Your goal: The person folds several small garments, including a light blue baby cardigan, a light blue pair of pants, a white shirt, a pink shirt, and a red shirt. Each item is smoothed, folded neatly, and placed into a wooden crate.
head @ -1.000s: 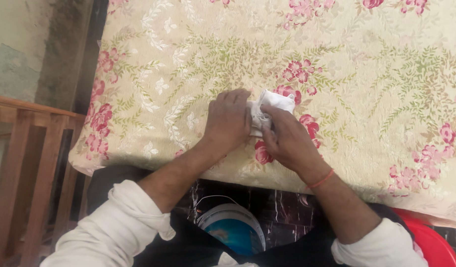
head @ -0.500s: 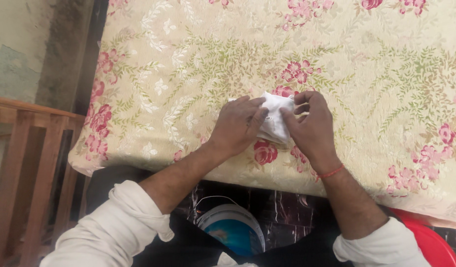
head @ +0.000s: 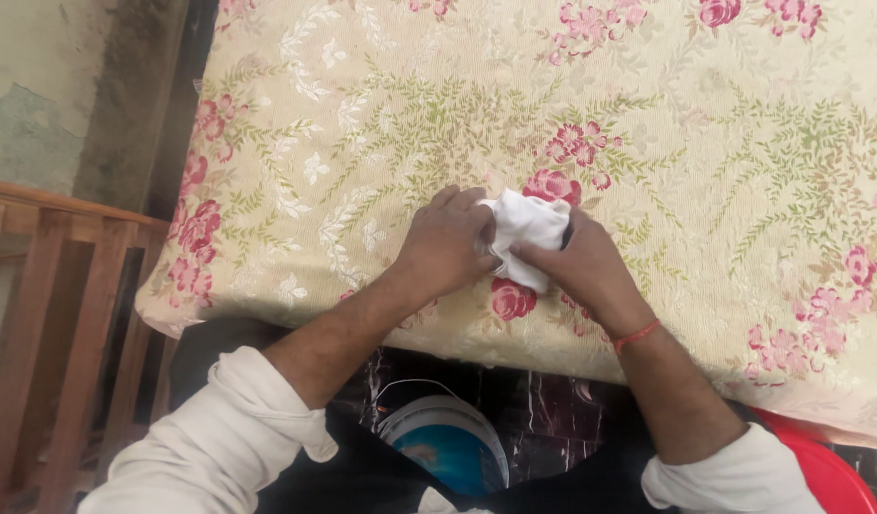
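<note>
- Bunching a small white cloth (head: 526,233) mid-frame on the floral mattress (head: 381,124), looks like a folding step.
- Left hand (head: 445,249) clamps its left edge; right hand (head: 581,265) pinches the lower right.
- Next move probably needs flattening, I'd guess.
- Cloth's soft and crumpled; mattress is woven and bumpy.
- Bucket (head: 448,443) sits at bottom centre.

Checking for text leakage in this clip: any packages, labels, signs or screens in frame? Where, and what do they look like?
No labels, signs or screens show.
Bucket: the one container, on the floor below the bed edge between the arms; round, white rim, blue inside.
Tub: bottom right corner, red, round, mostly cut off.
Cloth: white, bunched, held by left hand and right hand.
</note>
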